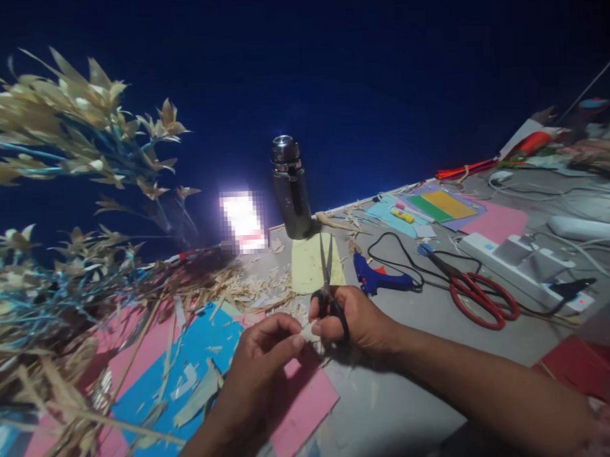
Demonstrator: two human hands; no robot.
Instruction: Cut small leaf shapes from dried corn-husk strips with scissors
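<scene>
My right hand [358, 320] has its fingers through the dark handles of a pair of scissors [327, 264]. The blades point up and away from me, slightly parted. Between finger and thumb, my left hand [269, 346] pinches a small pale piece [309, 333] that looks like dried husk. The tips of my right thumb and finger also meet this piece. Both hands are close together above a pink sheet [306, 408]. Just beyond the scissors lies a yellow pad [306, 265] with scraps on it.
A dark flask [291, 189] stands behind the yellow pad. Rightward lie a blue glue gun [387, 279], red-handled scissors [482, 299] and a power strip [529, 270] with cables. Dried-husk flowers on blue stems [82, 143] rise at left, above a blue sheet [190, 366] and scattered husk scraps.
</scene>
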